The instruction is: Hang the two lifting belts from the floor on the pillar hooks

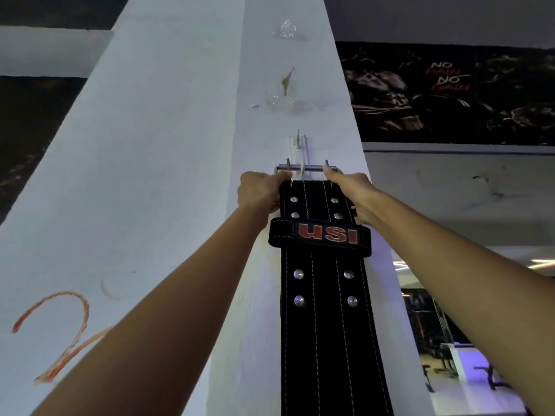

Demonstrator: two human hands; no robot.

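Reaching up a white pillar [180, 145], a person holds one black lifting belt [324, 310] flat against its face, the left hand [261, 192] closed on the belt's left edge and the right hand [353, 195] closed on its right edge, both just below the metal buckle [306, 169]. The buckle's two prongs point upward, and its bar sits at the tip of one white hook [300, 154] fixed to the pillar; whether the bar already rests on the hook cannot be told. Eight silver rivets show on the belt in four pairs, two pairs above and two below a single keeper loop [319, 235] marked "USI" in red. Three lines of pale stitching run down the strap. Above the hook, two patches of clear adhesive residue [283, 99] mark the pillar. One red scrawl [60, 331] crosses the pillar's left face. A dark wall poster [450, 91] reads "NO PAIN NO GAIN".
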